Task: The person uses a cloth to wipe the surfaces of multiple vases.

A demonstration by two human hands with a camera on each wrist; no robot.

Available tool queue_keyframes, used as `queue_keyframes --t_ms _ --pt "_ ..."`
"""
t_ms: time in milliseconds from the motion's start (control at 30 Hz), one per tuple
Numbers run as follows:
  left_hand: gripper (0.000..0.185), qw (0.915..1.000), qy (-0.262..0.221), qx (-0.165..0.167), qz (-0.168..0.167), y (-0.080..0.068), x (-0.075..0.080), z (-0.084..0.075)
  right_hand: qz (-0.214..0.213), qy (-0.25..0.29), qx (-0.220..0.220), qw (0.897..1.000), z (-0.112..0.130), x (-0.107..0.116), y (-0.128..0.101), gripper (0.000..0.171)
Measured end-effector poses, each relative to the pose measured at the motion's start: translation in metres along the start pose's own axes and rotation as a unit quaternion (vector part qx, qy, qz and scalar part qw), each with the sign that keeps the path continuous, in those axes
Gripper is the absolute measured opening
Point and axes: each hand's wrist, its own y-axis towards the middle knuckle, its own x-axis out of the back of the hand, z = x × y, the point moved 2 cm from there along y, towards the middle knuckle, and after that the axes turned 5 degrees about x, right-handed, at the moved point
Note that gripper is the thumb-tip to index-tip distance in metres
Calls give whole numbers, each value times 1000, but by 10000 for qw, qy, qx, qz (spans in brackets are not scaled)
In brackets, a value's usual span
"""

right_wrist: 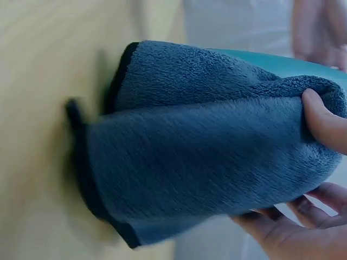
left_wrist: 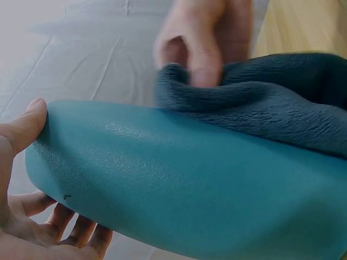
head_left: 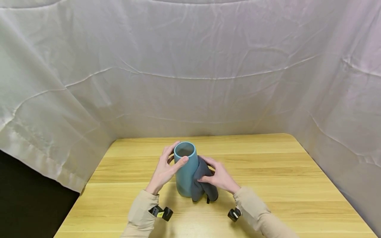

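A tall teal vase (head_left: 185, 170) stands upright on the wooden table (head_left: 268, 172) near its middle. My left hand (head_left: 167, 167) grips the vase near its rim, thumb in front and fingers behind; the left wrist view shows the vase (left_wrist: 184, 184) close up in that hand (left_wrist: 32, 179). My right hand (head_left: 218, 177) holds a dark grey-blue cloth (head_left: 203, 181) and presses it against the vase's right side. In the right wrist view the cloth (right_wrist: 200, 146) hangs folded from my right hand (right_wrist: 309, 179), thumb on top, its black-edged lower corner near the table.
White fabric (head_left: 190, 66) hangs as a backdrop behind and to both sides of the table. A dark gap (head_left: 26, 205) opens at the lower left, beyond the table's left edge. Bare wood lies on either side of the vase.
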Motion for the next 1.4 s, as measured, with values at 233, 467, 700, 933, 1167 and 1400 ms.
queue_keyframes --t_ms 233,467,700,933,1167,1400 --pt "63 9998 109 -90 -116 0 1 -1 -28 -28 -109 9999 -8 -4 -5 79" --pt "63 9982 400 -213 -387 -3 1 -9 -29 91 -212 9997 -4 -2 -3 78" --pt "62 9962 561 -263 -613 -4 -2 -15 -132 360 -74 9992 15 4 8 76" --pt "63 9942 640 -316 -808 -5 -5 -14 -261 345 298 9986 41 10 21 78" --pt "61 9942 612 -314 -829 -4 -5 -13 -271 321 350 9985 43 12 21 78" --pt "63 9946 558 -344 -806 -4 -5 -12 -226 242 264 9991 34 10 17 77"
